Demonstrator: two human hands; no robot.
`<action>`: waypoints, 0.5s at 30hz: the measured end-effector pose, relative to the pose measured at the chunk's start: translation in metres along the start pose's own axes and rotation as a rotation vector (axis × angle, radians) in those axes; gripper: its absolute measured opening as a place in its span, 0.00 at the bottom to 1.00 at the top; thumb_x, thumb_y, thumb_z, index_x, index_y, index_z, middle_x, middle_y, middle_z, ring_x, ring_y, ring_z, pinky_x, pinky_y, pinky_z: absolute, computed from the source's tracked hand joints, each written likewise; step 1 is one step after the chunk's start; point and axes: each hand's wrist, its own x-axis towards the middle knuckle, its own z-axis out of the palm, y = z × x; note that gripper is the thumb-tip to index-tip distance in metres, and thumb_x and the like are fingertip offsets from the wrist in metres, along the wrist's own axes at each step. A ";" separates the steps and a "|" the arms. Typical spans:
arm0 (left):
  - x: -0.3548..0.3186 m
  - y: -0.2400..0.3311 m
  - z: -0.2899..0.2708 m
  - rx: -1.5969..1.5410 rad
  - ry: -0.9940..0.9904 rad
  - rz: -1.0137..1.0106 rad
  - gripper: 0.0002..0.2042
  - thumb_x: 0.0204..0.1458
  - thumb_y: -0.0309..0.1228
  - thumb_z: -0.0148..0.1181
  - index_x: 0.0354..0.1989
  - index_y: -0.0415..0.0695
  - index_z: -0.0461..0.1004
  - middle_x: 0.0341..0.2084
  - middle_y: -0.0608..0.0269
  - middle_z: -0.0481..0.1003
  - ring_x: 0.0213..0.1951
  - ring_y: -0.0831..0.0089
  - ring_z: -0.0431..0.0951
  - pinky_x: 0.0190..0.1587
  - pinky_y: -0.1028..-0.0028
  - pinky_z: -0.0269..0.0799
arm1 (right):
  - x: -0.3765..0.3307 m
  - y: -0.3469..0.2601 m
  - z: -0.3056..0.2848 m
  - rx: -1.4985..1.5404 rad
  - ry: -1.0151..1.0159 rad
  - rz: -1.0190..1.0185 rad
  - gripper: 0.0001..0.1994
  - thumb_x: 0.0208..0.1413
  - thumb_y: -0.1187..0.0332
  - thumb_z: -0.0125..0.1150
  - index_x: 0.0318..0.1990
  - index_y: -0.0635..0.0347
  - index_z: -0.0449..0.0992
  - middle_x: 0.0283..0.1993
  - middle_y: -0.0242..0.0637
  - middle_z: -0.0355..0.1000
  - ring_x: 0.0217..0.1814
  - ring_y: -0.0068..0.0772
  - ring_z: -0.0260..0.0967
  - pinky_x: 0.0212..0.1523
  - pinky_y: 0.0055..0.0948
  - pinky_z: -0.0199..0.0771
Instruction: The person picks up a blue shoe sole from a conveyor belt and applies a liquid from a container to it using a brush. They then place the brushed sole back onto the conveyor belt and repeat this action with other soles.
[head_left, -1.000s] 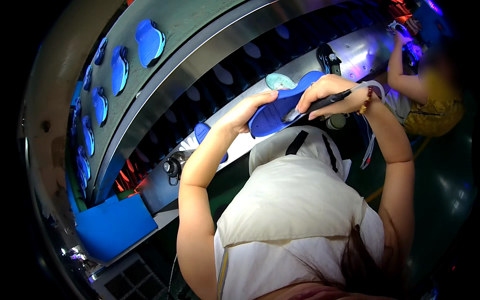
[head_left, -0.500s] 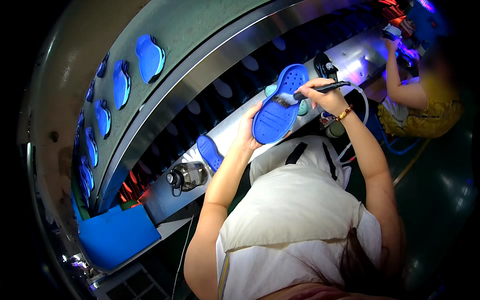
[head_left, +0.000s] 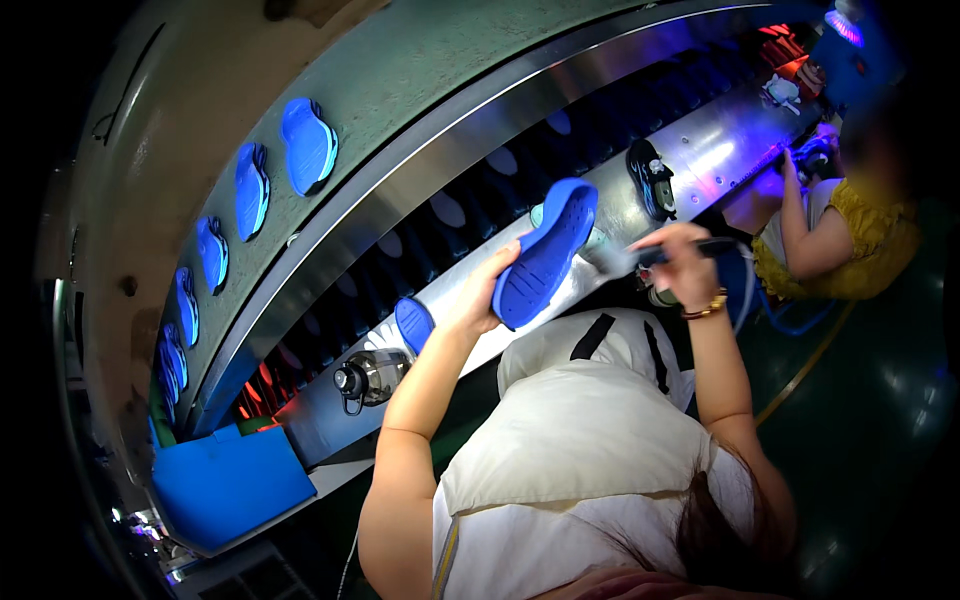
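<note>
A blue shoe sole is tilted on edge above the bench, its heel or toe end pointing up and away. Wrapped around its left side is my left hand, thumb on the rim. My right hand closes on a black-handled brush with a hose running from its back end. The pale bristle end, smeared by motion, is to the right of the sole and apart from it. Another blue sole lies on the bench beyond my left forearm.
Blue soles stand along a green conveyor at the left. A clear bottle with a black lid is on the metal bench, as is a black shoe. A blue box sits lower left; a co-worker works at the right.
My right hand has drawn the brush off the sole's surface to the right and down. My left hand has lowered the sole and tipped it onto its edge.
</note>
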 end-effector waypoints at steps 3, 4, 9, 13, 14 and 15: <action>-0.010 0.039 0.028 0.093 -0.022 0.338 0.29 0.50 0.47 0.46 0.57 0.40 0.54 0.49 0.52 0.63 0.48 0.62 0.67 0.50 0.65 0.63 | 0.001 0.001 -0.033 0.535 0.455 -0.116 0.16 0.56 0.57 0.45 0.35 0.63 0.70 0.18 0.31 0.64 0.11 0.16 0.51 0.14 0.14 0.49; -0.008 0.057 0.037 0.084 -0.010 0.424 0.28 0.50 0.47 0.43 0.56 0.40 0.55 0.48 0.51 0.63 0.48 0.59 0.66 0.50 0.62 0.63 | 0.000 -0.004 -0.038 0.539 0.613 -0.094 0.16 0.56 0.57 0.45 0.34 0.62 0.70 0.17 0.29 0.62 0.12 0.15 0.51 0.15 0.15 0.48; 0.051 0.149 0.038 -0.473 -0.127 0.670 0.32 0.52 0.53 0.29 0.57 0.38 0.48 0.54 0.48 0.55 0.54 0.52 0.58 0.53 0.49 0.55 | -0.011 0.023 -0.037 0.500 0.735 0.132 0.17 0.54 0.57 0.49 0.36 0.65 0.70 0.17 0.28 0.61 0.13 0.16 0.53 0.15 0.14 0.50; 0.081 0.145 0.021 -0.655 -0.148 0.612 0.32 0.53 0.53 0.27 0.56 0.36 0.45 0.58 0.48 0.48 0.58 0.56 0.53 0.56 0.49 0.49 | -0.017 0.029 -0.033 0.560 0.749 0.148 0.16 0.53 0.57 0.51 0.36 0.64 0.70 0.20 0.28 0.63 0.16 0.16 0.55 0.16 0.14 0.51; 0.080 0.130 0.030 -0.488 -0.075 0.525 0.28 0.54 0.49 0.32 0.53 0.36 0.52 0.54 0.47 0.58 0.53 0.56 0.62 0.52 0.51 0.57 | -0.020 0.032 -0.035 0.554 0.783 0.146 0.16 0.53 0.58 0.51 0.36 0.64 0.70 0.20 0.28 0.63 0.17 0.16 0.55 0.16 0.14 0.51; 0.082 0.112 0.025 -0.332 -0.159 0.404 0.21 0.54 0.43 0.38 0.46 0.38 0.62 0.45 0.49 0.68 0.46 0.57 0.70 0.48 0.55 0.64 | -0.024 0.037 -0.040 0.542 0.758 0.152 0.15 0.53 0.58 0.51 0.36 0.63 0.70 0.21 0.28 0.64 0.18 0.15 0.57 0.17 0.14 0.53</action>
